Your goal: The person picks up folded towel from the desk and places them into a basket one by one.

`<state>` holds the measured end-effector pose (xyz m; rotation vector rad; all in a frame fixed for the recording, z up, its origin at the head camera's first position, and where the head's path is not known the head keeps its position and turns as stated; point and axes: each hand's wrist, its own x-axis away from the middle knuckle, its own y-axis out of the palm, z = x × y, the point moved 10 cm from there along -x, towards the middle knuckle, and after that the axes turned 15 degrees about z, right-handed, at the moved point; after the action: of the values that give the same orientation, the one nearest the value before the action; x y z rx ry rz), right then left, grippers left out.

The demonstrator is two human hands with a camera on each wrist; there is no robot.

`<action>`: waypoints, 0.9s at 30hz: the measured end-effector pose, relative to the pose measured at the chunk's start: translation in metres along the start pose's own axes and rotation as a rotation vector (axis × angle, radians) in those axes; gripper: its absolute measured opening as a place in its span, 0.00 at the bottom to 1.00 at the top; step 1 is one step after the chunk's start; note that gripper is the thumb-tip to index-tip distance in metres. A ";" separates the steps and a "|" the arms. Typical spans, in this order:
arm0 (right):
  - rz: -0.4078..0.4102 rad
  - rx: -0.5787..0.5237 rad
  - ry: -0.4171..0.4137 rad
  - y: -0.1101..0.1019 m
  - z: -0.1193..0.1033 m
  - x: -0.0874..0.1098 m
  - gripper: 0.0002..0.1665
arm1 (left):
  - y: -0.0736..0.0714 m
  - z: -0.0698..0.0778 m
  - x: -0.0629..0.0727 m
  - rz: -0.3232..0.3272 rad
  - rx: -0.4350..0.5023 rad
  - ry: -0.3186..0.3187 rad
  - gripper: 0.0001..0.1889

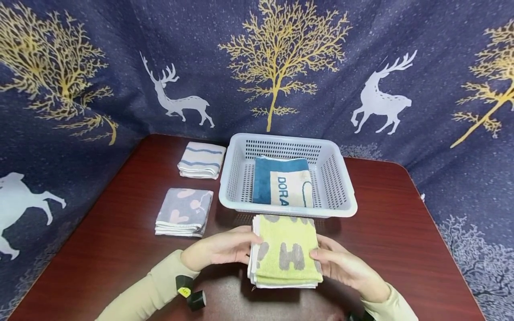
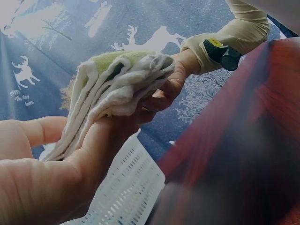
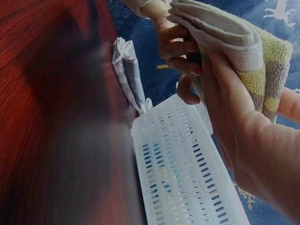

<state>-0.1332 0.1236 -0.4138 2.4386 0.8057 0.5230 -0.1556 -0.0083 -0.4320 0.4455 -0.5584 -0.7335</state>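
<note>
A folded yellow-green towel (image 1: 287, 249) with grey shapes is held up over the table, just in front of the basket. My left hand (image 1: 225, 246) grips its left edge, thumb on top and fingers beneath. On the opposite edge my right hand (image 1: 345, 263) pinches it the same way. The left wrist view shows the towel's layered white folds (image 2: 117, 89) between both hands. In the right wrist view the fingers (image 3: 229, 84) lie under the towel (image 3: 253, 56). A blue and cream towel (image 1: 281, 180) lettered "DORA" lies folded inside the white plastic basket (image 1: 287, 210).
Left of the basket lie two folded towels: a white one with blue stripes (image 1: 202, 159) at the back, and a grey one with pink shapes (image 1: 184, 211) nearer. The red-brown table (image 1: 401, 249) meets a dark blue cloth backdrop (image 1: 313, 111) printed with deer and trees.
</note>
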 end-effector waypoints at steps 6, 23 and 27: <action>0.010 0.005 -0.010 0.002 -0.003 0.001 0.24 | 0.003 0.003 0.001 -0.010 -0.001 0.007 0.19; 0.033 0.033 0.006 0.004 -0.007 0.002 0.23 | 0.007 0.001 0.005 -0.036 -0.032 -0.061 0.23; 0.035 0.035 0.010 0.005 -0.008 0.002 0.23 | 0.006 0.000 0.005 -0.015 -0.062 -0.076 0.23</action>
<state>-0.1333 0.1242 -0.4037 2.4876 0.7836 0.5388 -0.1493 -0.0080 -0.4267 0.3659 -0.6030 -0.7822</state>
